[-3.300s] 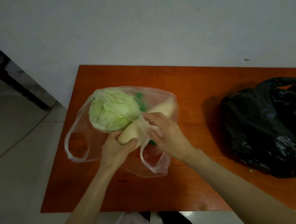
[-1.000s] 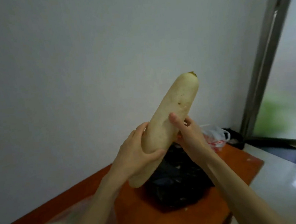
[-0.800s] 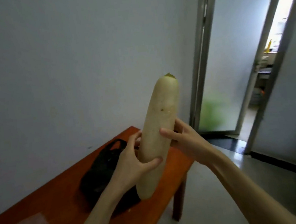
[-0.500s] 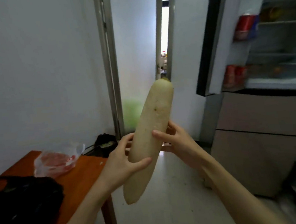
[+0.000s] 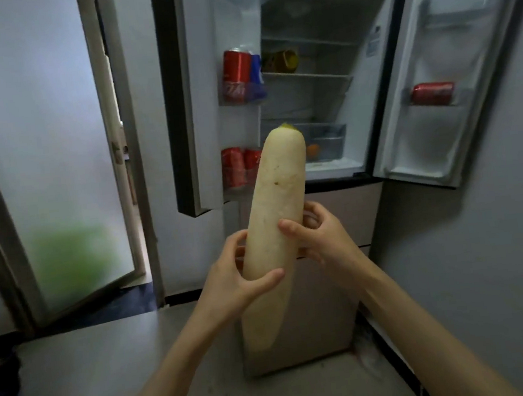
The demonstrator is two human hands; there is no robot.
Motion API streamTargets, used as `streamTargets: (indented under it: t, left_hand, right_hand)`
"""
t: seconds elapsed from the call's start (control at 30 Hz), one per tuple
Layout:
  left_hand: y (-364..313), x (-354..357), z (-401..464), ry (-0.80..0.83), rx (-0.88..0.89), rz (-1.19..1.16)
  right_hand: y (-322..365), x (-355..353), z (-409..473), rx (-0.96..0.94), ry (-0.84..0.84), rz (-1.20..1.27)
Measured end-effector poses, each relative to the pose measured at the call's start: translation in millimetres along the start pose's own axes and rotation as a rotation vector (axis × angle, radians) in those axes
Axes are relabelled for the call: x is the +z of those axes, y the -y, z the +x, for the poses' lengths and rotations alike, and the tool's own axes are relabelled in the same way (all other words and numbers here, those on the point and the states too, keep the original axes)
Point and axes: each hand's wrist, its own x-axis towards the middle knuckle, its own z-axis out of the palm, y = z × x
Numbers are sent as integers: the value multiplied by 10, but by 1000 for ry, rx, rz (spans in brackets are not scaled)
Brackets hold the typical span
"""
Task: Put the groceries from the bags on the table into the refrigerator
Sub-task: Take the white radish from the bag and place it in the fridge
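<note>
grey floor (image 5: 79,378), open refrigerator (image 5: 322,78), frosted door (image 5: 49,155)

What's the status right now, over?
Left hand and right hand both grip the white radish, held upright. Refrigerator ahead, both doors open. Nothing blocking the way.
</note>
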Motion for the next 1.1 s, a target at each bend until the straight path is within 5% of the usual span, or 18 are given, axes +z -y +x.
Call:
streamTargets:
  t: [0.6,1.1]
  left_hand:
    - [294,1946,3369,-57,-33,-134]
    - [327,2582,5593,-174,-175,-168]
  right_hand:
    - [-428,-2514,2748,-77,-118,-227]
    - [-756,-3725,4485,-130,26,-137]
